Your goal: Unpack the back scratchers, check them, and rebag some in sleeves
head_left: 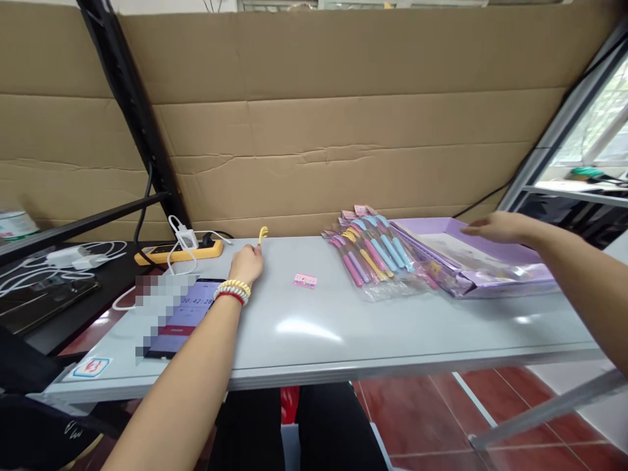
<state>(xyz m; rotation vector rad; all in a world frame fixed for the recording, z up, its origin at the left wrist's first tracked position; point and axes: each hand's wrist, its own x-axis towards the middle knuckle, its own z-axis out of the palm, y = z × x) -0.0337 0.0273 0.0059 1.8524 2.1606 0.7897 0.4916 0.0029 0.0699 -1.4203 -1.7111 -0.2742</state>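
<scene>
From here I see the left hand (246,263) pinched on a slim yellow piece (263,235) above the tabletop's (367,337) far left, while the right hand (501,229), fingers loosely extended with nothing visible in them, hangs over the purple tray (432,225). The step seems to be a two-sided reach, split around the bagged coloured sticks (375,247). The next move, I'd judge, calls for a light left pinch and right fingers clear of the tray's rim.
</scene>
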